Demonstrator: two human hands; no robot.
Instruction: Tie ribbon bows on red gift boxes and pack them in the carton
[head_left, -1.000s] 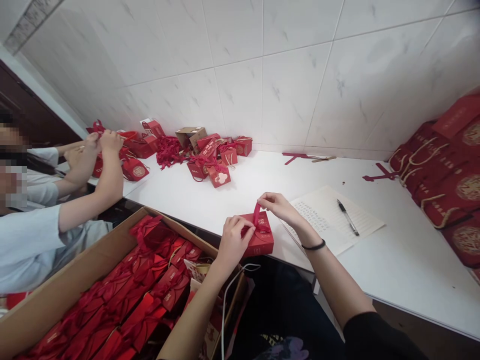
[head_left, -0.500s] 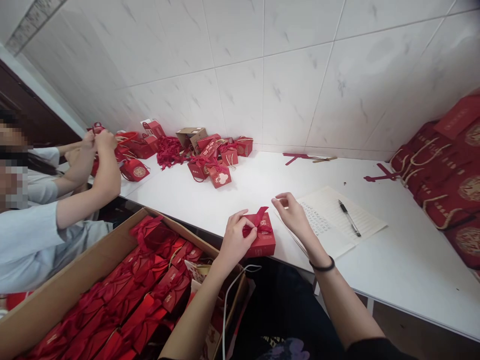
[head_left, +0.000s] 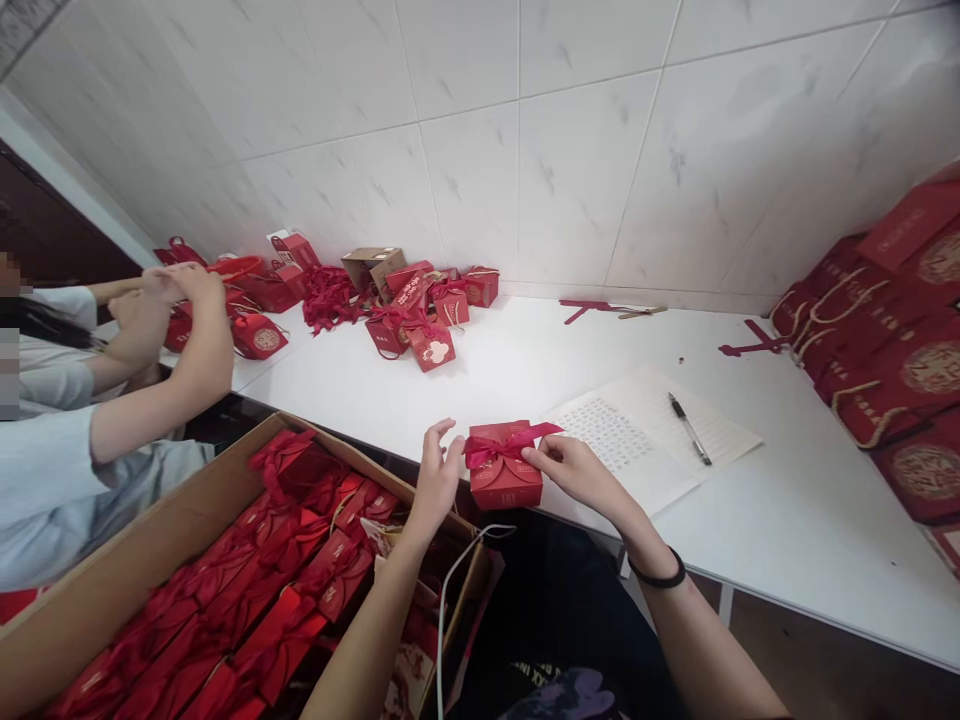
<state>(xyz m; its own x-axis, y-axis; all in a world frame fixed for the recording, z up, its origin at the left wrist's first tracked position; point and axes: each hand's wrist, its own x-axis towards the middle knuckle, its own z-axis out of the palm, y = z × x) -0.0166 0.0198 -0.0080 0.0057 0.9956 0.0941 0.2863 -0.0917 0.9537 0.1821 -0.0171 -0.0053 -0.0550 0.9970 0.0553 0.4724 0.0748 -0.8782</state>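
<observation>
A small red gift box [head_left: 506,490] with gold print sits at the table's front edge. Across its top lies a dark red ribbon [head_left: 495,447] tied in a bow, one tail pointing up to the right. At the box's left side is my left hand [head_left: 435,480], its fingers apart and curved near the bow's left end; whether the fingertips touch the ribbon is unclear. From the right, my right hand [head_left: 576,470] pinches the ribbon at the bow's right side, thumb and forefinger together over the box's edge.
A large cardboard carton [head_left: 296,430] packed with ribboned red boxes stands at left front. Written paper [head_left: 645,425] and a pen [head_left: 690,430] lie right. Red boxes [head_left: 433,347] and ribbons [head_left: 328,300] cluster behind; red bags [head_left: 885,370] stand far right. A co-worker's hands [head_left: 161,300] work at left.
My left hand has released the bow and drawn back left. My right hand has come down and left onto the ribbon, whose bow now lies spread across the box.
</observation>
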